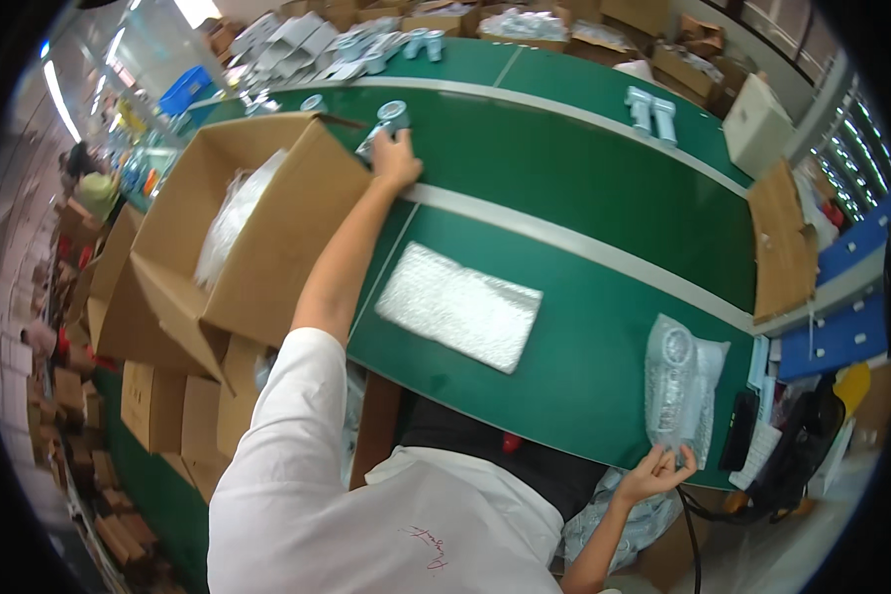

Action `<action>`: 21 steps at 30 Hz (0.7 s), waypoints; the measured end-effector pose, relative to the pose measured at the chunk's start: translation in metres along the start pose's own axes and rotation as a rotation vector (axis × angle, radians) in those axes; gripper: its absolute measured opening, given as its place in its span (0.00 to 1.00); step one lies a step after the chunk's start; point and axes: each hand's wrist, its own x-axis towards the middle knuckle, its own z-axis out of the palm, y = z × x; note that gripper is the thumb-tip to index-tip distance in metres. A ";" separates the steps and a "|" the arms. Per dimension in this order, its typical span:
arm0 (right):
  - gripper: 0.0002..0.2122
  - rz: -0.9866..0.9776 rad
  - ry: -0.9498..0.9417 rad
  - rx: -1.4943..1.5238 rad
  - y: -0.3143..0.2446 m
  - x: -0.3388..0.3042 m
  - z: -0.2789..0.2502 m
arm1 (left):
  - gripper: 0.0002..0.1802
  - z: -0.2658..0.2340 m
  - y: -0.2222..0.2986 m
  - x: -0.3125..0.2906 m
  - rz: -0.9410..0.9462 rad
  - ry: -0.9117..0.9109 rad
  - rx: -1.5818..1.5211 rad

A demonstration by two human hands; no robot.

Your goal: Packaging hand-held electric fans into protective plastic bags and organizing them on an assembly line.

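Observation:
My left hand [396,163] is stretched out to the far left, its fingers closed round a pale blue-grey handheld device with a round head [393,115] at the dark green belt. A flat, silvery bubble-wrap bag [460,305] lies on the green table [574,366] between my arms. At the table's near right, a clear bubble-wrap bag [703,381] lies with a similar round-headed device [675,348] inside. My right hand [655,475] pinches the near end of that bag.
An open cardboard box [292,208] with clear plastic wrap inside stands left of my arm. Two pale devices [651,114] lie across the belt, and white cartons [297,40] pile up at the far left. A black strap bag [812,445] and cardboard sheet [784,243] edge the right side.

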 end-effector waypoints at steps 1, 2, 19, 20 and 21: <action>0.13 -0.002 0.035 -0.020 0.002 -0.002 -0.003 | 0.25 0.000 0.004 -0.001 -0.063 0.056 0.034; 0.13 -0.006 0.035 -0.014 0.004 -0.003 -0.004 | 0.26 -0.001 0.003 0.002 -0.135 0.114 0.076; 0.13 -0.005 -0.030 0.212 -0.002 -0.009 -0.008 | 0.24 -0.067 0.072 -0.043 -0.222 -0.469 -1.638; 0.13 0.015 -0.036 0.210 -0.003 -0.010 -0.009 | 0.24 -0.088 0.090 -0.062 -0.150 -0.527 -1.715; 0.12 0.049 -0.005 0.207 -0.006 -0.009 -0.007 | 0.24 -0.103 0.103 -0.082 -0.108 -0.549 -1.752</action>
